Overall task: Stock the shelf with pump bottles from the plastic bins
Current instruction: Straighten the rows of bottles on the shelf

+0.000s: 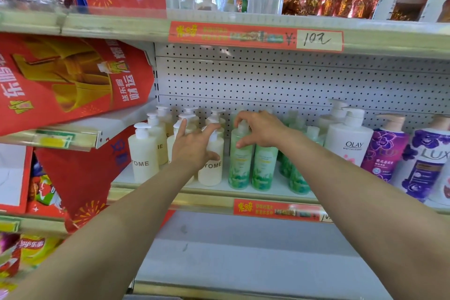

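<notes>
Pump bottles (143,161) already fill the left half of the shelf (194,198), close to its front edge. Your left hand (194,147), fingers spread, touches a cream bottle (211,172). Your right hand (259,131) pinches the pump of a green bottle (239,165). The bins are out of view, so I cannot judge what is left.

I saw free room under the upper shelf (121,28). The shelf (194,200) was crowded with cream bottles (143,158), green bottles (264,168) and an Olay bottle (348,139); a red bag (60,85) blocked the left.
</notes>
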### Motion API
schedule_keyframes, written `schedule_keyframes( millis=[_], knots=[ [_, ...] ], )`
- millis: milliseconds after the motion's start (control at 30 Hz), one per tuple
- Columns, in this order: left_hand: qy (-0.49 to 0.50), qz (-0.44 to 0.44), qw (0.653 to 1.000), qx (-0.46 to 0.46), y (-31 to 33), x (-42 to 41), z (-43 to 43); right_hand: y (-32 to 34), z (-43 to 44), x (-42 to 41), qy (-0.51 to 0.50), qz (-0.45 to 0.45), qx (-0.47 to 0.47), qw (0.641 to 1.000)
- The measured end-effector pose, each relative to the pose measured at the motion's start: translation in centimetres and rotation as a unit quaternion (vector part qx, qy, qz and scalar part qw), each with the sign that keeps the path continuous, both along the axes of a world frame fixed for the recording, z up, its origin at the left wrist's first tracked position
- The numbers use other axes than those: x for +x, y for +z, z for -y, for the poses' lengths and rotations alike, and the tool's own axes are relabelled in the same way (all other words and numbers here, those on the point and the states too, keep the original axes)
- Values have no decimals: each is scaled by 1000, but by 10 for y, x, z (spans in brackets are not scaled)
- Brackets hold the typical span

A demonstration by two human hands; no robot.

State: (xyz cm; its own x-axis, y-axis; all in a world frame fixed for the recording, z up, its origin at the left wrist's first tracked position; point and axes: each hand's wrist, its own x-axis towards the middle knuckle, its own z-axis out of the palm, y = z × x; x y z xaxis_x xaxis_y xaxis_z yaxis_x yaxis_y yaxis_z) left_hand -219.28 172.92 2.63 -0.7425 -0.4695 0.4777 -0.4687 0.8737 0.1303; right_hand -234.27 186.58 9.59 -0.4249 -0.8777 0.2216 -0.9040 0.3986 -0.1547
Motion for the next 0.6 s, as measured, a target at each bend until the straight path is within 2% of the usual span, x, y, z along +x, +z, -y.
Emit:
schedule_keyframes(
  millis=[233,367,467,600],
  knots=[
    [-3,-9,1000,15,4,-7,0,19,-29,-14,-20,49,-35,998],
    [-21,-114,993,-1,7,-24,-20,16,-47,-24,-52,23,31,998],
    [-61,-88,994,-33,14,-40,-38,2,-52,-26,-56,20,41,997],
    [-77,-35,996,-20,10,-51,-48,-3,-55,-29,-39,-12,19,999]
  ],
)
